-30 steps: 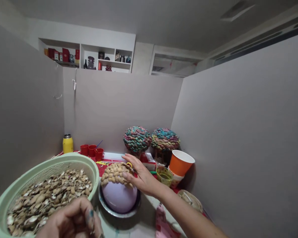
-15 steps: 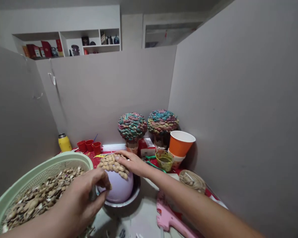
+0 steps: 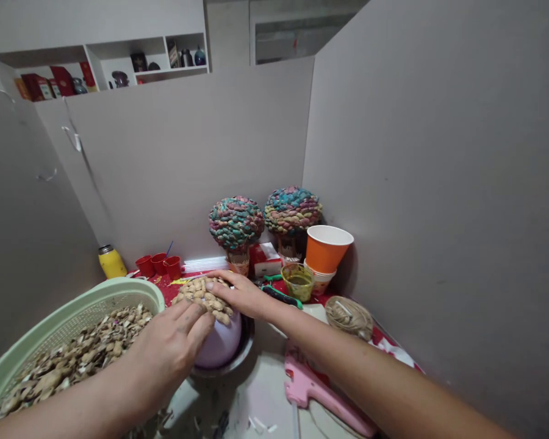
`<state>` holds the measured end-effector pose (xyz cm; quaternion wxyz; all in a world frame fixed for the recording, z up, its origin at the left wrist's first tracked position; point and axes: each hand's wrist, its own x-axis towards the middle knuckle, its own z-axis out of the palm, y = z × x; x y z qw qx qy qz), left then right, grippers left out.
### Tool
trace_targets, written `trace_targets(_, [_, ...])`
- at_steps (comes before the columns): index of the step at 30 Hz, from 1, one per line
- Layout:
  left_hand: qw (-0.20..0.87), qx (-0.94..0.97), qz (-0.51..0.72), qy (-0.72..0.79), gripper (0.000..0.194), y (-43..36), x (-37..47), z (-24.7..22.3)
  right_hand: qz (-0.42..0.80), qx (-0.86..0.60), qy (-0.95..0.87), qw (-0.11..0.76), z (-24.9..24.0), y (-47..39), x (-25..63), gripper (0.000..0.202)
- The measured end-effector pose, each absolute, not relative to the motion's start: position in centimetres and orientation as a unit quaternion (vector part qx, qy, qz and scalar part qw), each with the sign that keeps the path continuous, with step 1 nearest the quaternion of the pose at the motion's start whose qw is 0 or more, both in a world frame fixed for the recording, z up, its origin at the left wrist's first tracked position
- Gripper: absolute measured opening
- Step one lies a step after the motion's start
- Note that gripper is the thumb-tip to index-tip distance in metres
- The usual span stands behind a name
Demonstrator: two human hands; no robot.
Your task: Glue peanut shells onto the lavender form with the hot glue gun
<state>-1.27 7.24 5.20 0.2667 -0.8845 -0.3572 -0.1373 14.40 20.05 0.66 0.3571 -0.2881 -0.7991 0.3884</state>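
A lilac balloon [image 3: 220,346] sits in a round metal bowl [image 3: 246,355], its top covered with rows of peanut shells [image 3: 197,288]. My right hand [image 3: 242,296] lies on the top right of those shells, fingers stretched out over them. Close against the front left of the balloon, my left hand [image 3: 176,338] has its fingers bent and pinched at the lower edge of the shell rows. Its fingertips and the small shell in them are hidden behind the hand. To the left stands a green basket [image 3: 80,308] full of loose peanut shells [image 3: 85,350].
A pink glue gun [image 3: 308,384] lies under my right forearm. Behind are a ball of twine [image 3: 349,316], an orange paper bucket [image 3: 328,250], a yellow-stained cup [image 3: 297,281], green-handled pliers [image 3: 281,297], two shell-covered trees [image 3: 236,223], red cups [image 3: 159,264] and a yellow bottle [image 3: 112,263].
My left hand has moved up and right from in front of the balloon to the shell rows, carrying a small shell. My right hand stays on top. The camera view has tilted slightly.
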Motion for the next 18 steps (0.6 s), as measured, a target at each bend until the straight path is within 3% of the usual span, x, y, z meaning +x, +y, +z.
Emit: trace_targets(18, [0.304,-0.883,-0.118,-0.337,0.030,7.85,-1.00,4.73,0.380,-0.278,-0.804,0.362,0.51,19.97,14.58,0.039])
